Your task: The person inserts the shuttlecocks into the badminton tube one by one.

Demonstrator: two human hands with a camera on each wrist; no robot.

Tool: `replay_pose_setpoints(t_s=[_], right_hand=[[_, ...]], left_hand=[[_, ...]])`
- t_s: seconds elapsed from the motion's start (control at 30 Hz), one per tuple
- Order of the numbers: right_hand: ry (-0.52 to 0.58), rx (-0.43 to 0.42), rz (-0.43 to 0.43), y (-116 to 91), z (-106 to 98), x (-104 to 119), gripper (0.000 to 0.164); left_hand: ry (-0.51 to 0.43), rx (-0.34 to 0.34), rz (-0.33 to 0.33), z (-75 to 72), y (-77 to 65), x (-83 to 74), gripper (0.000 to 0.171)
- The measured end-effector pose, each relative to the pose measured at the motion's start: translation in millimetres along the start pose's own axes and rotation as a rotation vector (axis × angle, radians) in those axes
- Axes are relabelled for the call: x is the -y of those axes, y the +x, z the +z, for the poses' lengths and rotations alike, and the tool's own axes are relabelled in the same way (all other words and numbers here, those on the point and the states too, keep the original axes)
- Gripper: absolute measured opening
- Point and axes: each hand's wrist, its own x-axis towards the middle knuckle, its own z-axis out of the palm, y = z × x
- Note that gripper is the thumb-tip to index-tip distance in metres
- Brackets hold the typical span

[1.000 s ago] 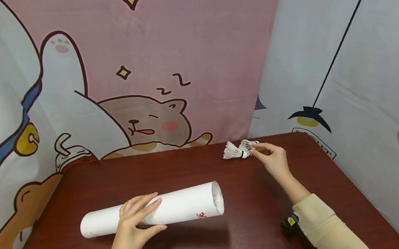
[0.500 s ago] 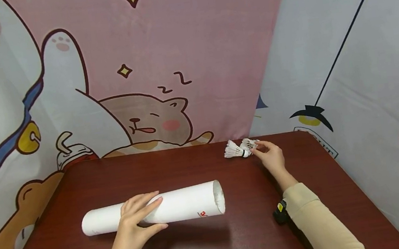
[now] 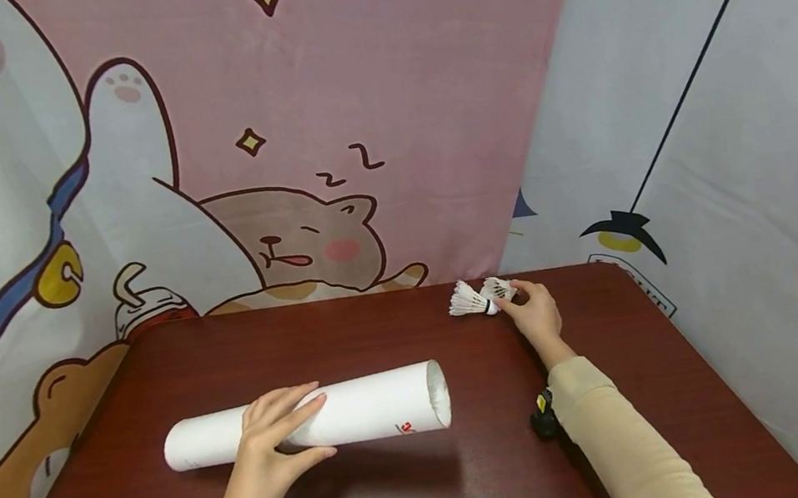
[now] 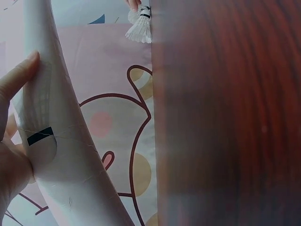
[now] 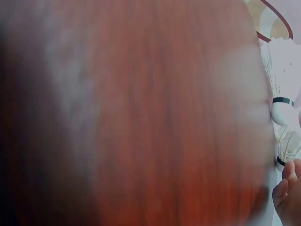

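A white shuttlecock tube lies across the left and middle of the table, its open end facing right. My left hand grips it near the middle, fingers over the top and thumb along the near side. In the left wrist view, the tube carries a printed shuttlecock. Two white shuttlecocks lie together at the table's back right: the left one with feathers pointing left, the other just behind it. My right hand pinches the farther one between thumb and forefinger; in the right wrist view, its fingertips meet the cork's dark band.
The dark red wooden table ends at a patterned cloth backdrop close behind the shuttlecocks. Another cloth wall rises along the right side. A small black device with a yellow mark sits at my right wrist.
My right forearm and wrist have swung leftward while the fingertips stay at the farther shuttlecock. The left hand and the tube hold still.
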Motion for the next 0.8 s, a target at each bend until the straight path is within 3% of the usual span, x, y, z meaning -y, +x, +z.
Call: replay_pose_setpoints(t_s=[0.3, 0.63, 0.8], right_hand=[[0.002, -0.096, 0.047, -1.9, 7.6, 4.2, 0.037], [0.030, -0.322, 0.111, -5.9, 5.6, 3.0, 0.016], [0.033, -0.405, 0.138, -9.3, 0.7, 0.3, 0.013]], left_hand=[[0.000, -0.007, 0.006, -1.3, 0.9, -0.7, 0.069], [-0.001, -0.011, 0.007, -1.5, 0.9, -1.6, 0.070], [0.000, -0.014, 0.008, -1.6, 0.8, -1.9, 0.070]])
